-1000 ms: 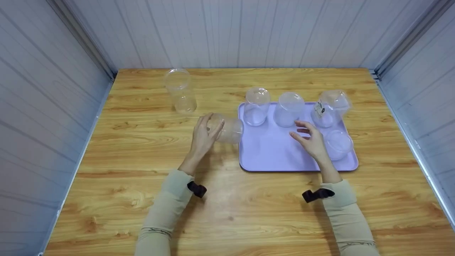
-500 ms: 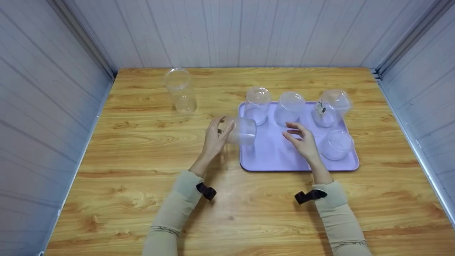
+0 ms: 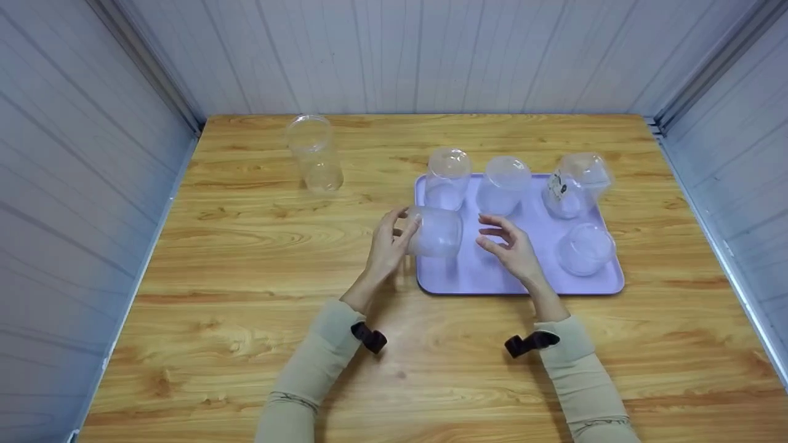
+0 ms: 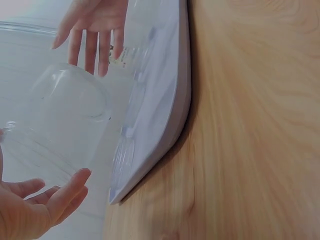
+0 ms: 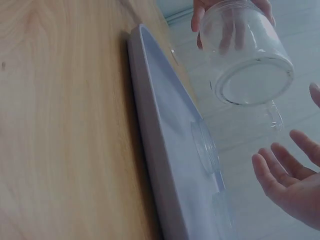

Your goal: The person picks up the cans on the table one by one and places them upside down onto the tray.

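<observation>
My left hand [image 3: 389, 245] grips a clear plastic jar [image 3: 438, 232] by its rim end. The jar lies sideways in the air over the left part of the purple tray [image 3: 480, 280], its base facing right. In the right wrist view the round base of the jar [image 5: 255, 82] points toward my right hand [image 5: 292, 182]. That hand [image 3: 510, 249] hovers above the tray, fingers loosely bent, apart from the jar and holding nothing. The left wrist view shows the left fingers [image 4: 67, 195] around the ridged rim of the jar [image 4: 65, 115].
Along the tray's back stand a clear jar [image 3: 448, 178], a second jar [image 3: 503, 184] and a labelled one [image 3: 563, 194] with a clear piece [image 3: 588, 172] against it. A short jar [image 3: 586, 249] sits front right. A tall clear container [image 3: 315, 154] stands back left on the wooden table [image 3: 246, 246].
My left hand has carried the jar rightward, from the tray's left edge to above the tray. My right hand has shifted left toward it. The other jars stay in place.
</observation>
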{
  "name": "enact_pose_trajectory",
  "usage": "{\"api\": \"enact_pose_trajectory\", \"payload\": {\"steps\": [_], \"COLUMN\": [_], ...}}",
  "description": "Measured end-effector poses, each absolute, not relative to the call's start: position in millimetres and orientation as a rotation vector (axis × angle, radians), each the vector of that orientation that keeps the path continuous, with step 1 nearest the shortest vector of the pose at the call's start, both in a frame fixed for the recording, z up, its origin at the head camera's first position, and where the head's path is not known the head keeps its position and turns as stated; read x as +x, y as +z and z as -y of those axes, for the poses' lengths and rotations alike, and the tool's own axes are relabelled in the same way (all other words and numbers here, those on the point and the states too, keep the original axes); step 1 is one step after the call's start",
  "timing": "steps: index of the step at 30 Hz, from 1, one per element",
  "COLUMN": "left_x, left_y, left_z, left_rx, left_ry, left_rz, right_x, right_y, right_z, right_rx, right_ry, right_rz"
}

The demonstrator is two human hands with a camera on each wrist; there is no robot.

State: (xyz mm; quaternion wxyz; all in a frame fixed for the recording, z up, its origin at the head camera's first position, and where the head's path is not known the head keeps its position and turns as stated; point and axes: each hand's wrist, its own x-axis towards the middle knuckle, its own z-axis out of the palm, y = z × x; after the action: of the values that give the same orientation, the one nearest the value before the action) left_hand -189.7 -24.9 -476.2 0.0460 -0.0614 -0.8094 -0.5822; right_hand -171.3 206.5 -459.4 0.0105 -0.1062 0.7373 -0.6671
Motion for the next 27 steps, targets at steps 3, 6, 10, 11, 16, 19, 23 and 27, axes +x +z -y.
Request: {"api": "enact_pose_trajectory", "payload": {"steps": [3, 6, 10, 11, 16, 19, 23, 27], "left_x": [-187.8, -185.9, -182.3, -181.4, -177.6, -175.6, -174.1, -173.0], "left_y": [-476.4, -476.8, -478.4, -479.1, -480.4, -480.0, -479.2, -476.4], "left_z": [22.3, 20.3, 17.4, 16.5, 11.8, 9.1, 6.2, 5.0], "left_rx": [-0.194, -0.206, -0.226, -0.231, -0.252, -0.251, -0.258, -0.287], "left_ry": [-1.804, -1.833, -1.871, -1.878, -1.893, -1.909, -1.948, -1.975], "left_rz": [2.472, 2.457, 2.445, 2.444, 2.425, 2.414, 2.401, 2.402], "right_x": [-173.7, -176.0, -176.3, -175.9, -173.3, -172.0, -169.7, -168.7], "right_y": [-467.5, -475.5, -481.2, -481.8, -482.5, -482.2, -479.7, -477.5], "right_z": [-206.6, -206.7, -205.1, -204.4, -201.8, -200.3, -198.7, -198.6], "right_rx": [-0.425, -0.482, -0.493, -0.491, -0.477, -0.482, -0.489, -0.501], "right_ry": [-2.073, -2.068, -2.057, -2.055, -2.033, -2.03, -2.053, -2.103], "right_rz": [-2.224, -2.155, -2.117, -2.117, -2.126, -2.123, -2.081, -2.025]}}
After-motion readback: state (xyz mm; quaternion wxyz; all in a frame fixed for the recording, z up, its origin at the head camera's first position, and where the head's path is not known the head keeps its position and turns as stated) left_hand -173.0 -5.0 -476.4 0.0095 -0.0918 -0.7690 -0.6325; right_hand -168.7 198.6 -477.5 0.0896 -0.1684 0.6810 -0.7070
